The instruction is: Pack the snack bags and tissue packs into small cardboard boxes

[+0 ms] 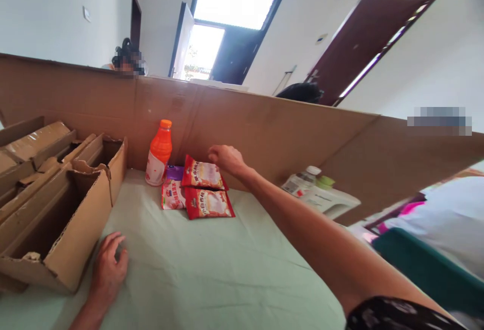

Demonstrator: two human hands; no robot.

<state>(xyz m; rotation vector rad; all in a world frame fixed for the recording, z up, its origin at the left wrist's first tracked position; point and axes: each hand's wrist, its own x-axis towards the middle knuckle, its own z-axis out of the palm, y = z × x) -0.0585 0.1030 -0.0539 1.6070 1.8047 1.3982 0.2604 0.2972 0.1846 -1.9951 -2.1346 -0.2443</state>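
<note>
My right hand (226, 158) reaches across the table and hovers just above the top red snack packet (202, 174), its fingers loosely curled and holding nothing. A second red packet (207, 203) and a pink-and-white packet (172, 195) lie beside it. An orange drink bottle (159, 154) stands upright to their left, with something purple behind the packets. My left hand (108, 268) rests flat on the pale green tablecloth (212, 269), fingers spread, next to the open cardboard box (56, 229).
A tall cardboard wall (264, 133) runs along the far side of the table. Further open cardboard boxes (34, 148) are at the left. A white bottle (302, 181) lies on a white box at the right. Someone's head shows behind the wall.
</note>
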